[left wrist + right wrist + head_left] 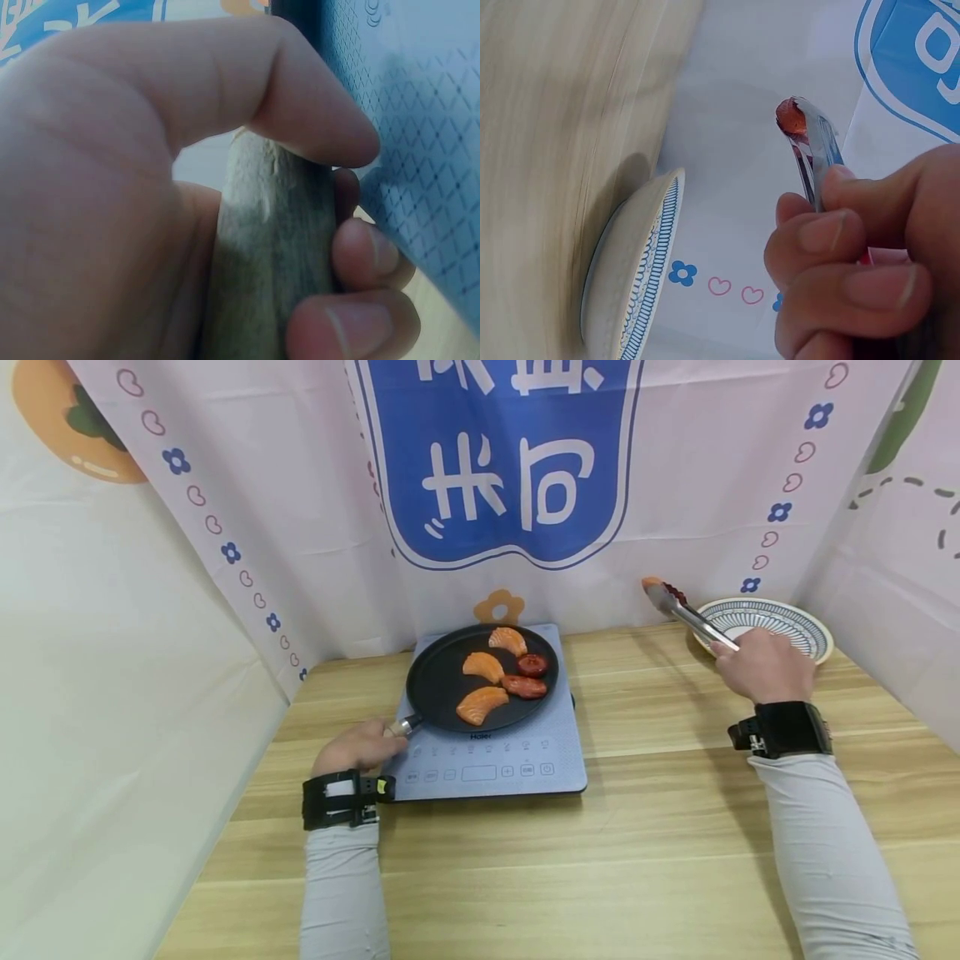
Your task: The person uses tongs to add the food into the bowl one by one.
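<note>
My left hand (358,747) grips the wooden handle (266,247) of a black frying pan (438,689), fingers and thumb curled round it. In the pan lie orange salmon slices (482,705) with pale stripes, and two reddish sausage pieces (524,686). On the right, my right hand (772,667) holds metal tongs (705,625) raised above the table, their tips pointing left and away. Between the tips is a small reddish-orange piece of food (789,118); its kind is unclear. The hand is in front of a blue-patterned white dish (813,631), covering part of it.
The pan sits on a grey-blue induction cooktop (487,783) with a touch panel along its near side. A wooden table (600,860) carries everything. A printed cloth (300,485) hangs behind the table, and pale cloth walls stand at both sides.
</note>
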{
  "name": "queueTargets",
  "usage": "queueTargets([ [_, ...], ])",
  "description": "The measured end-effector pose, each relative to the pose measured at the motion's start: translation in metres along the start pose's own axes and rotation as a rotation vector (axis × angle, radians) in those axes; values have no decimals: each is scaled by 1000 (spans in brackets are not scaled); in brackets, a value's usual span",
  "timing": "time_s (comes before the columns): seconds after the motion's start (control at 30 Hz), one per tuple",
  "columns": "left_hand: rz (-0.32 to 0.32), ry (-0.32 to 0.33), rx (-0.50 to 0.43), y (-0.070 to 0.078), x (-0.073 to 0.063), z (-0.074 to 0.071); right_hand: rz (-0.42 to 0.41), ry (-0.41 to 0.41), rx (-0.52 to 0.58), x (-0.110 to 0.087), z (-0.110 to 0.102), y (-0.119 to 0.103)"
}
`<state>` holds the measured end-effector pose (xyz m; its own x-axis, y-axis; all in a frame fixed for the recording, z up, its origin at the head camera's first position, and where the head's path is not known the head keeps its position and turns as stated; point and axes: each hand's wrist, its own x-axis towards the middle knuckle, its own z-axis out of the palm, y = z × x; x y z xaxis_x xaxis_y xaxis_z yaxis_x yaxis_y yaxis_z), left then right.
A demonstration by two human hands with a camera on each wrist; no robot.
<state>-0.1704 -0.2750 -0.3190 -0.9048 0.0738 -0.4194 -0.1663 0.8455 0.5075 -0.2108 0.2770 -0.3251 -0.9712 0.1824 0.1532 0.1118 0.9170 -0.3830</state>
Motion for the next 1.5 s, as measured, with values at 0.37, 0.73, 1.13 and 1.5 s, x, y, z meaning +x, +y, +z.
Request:
queueTargets([
  [0.37, -3, -1, 2, 0, -1, -1, -33, 21, 5, 0, 1, -10],
  [0.73, 1, 5, 10, 2, -1, 0, -74, 18, -8, -2, -3, -20],
  [1.13, -7, 7, 4, -1, 3, 2, -104, 21, -5, -8, -4, -35],
  [1.5, 2, 4, -19, 1, 1, 2, -134, 10, 6, -14, -7, -48],
])
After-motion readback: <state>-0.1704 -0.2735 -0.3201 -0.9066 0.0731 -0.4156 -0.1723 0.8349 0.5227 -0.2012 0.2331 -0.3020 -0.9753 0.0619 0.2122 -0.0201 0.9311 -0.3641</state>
